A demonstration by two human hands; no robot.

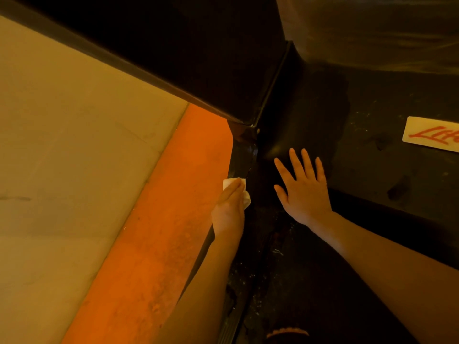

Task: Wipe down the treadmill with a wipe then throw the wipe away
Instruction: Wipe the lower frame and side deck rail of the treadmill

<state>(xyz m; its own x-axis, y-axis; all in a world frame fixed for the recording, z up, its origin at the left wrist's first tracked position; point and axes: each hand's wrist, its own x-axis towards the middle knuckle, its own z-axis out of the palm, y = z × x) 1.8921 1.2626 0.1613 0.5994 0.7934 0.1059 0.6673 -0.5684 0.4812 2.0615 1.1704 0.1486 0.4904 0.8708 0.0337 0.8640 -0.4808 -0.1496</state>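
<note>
Pressing a white wipe (242, 192) against the treadmill's (285, 108) lower side edge, the left hand (229, 209) has its fingers curled over the crumpled sheet, which shows above and to the right of the knuckles. This sole head view puts the wipe just left of the dark corner seam where the treadmill's side panel meets its front housing, right beside an orange floor strip (159, 232). The right hand (304, 184) lies flat on the treadmill's dark surface just right of that seam, fingers straight and spread, holding nothing. A white label (432, 134) with red script sits well to the right on the same surface.

To wipe this spot well, I judge the left hand should keep firm pressure and follow the seam along its length (grime tends to collect there), refolding to a clean face, while the flat right hand steadies the body.
</note>
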